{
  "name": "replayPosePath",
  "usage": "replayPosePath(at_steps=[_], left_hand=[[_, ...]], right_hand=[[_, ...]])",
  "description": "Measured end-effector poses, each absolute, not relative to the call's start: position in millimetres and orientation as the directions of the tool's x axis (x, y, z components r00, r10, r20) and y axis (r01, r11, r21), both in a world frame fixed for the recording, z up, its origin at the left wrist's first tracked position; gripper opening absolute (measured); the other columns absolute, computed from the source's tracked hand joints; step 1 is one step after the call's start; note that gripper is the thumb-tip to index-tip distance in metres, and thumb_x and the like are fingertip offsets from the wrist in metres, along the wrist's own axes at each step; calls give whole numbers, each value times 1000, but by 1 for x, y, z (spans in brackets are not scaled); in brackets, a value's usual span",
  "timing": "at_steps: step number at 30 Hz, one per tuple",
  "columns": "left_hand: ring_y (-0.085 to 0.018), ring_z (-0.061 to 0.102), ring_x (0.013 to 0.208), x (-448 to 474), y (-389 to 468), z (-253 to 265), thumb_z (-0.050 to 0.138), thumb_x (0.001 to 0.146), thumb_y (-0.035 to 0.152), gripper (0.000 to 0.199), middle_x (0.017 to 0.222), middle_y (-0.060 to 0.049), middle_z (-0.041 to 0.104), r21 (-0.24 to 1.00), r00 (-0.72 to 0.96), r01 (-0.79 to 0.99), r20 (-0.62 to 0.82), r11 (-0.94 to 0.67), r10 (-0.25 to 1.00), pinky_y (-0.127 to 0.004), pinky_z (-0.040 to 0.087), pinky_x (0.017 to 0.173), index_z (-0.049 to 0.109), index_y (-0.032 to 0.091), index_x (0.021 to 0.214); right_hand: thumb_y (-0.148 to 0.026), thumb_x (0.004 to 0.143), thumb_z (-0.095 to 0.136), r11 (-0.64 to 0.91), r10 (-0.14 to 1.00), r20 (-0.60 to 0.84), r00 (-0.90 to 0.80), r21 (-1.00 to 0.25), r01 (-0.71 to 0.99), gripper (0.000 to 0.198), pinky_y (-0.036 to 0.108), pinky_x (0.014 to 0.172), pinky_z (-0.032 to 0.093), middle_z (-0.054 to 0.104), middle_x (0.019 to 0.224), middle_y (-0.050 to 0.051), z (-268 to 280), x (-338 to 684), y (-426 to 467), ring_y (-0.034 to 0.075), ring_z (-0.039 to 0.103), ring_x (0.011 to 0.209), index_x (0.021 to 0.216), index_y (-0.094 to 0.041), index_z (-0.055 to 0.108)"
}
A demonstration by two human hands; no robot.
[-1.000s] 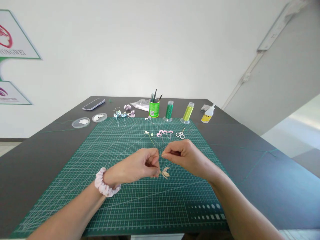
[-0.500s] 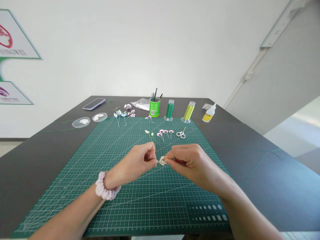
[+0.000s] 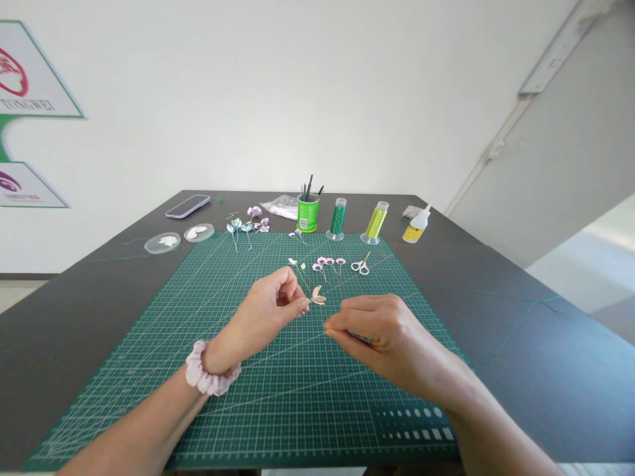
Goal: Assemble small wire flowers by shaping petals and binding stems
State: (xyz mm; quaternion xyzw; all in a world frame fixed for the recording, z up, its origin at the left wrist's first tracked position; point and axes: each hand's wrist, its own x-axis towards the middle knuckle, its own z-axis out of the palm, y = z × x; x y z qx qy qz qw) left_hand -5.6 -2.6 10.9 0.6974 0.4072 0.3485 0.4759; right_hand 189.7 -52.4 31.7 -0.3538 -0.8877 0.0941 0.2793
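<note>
Cream flower (image 3: 318, 297), one: above the cutting mat (image 3: 278, 410), pinched between fingers of your left hand (image 3: 265, 301). Your right hand (image 3: 384, 334): nearer, right, fingertips together, contents indiscernible. Step: seemingly flower binding; next calls for a steady left pinch. Far: scissors (image 3: 364, 262).

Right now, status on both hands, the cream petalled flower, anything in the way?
Left hand: pinching cream petalled flower at its base. Right hand: apart from flower, fingertips together, contents unclear. Nothing visibly blocking; white-handled scissors lie beyond.
</note>
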Motion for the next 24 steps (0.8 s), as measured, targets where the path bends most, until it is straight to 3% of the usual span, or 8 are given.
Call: replayPosePath(at_steps=[11,24], left_hand=[[-10,55,63,-4,-4,17,67,76,19,38,62,5,55,995,394,-95,58,-21,917,-27,43,64,30,21,66],[-8,56,64,-9,-1,18,68,78,14,36,62,6,56,957,459,-257,-4,137,888,-23,44,66,34,20,66]], right_hand=[[-14,94,47,730,683,402,-610,-356,583,34,27,52,28,48,56,-2,29,191,-53,10,42,53,62,-16,58],[-14,93,48,689,722,346,-599,-428,584,34,27,52,28,50,57,-1,23,192,-46,10,44,53,60,-16,57]])
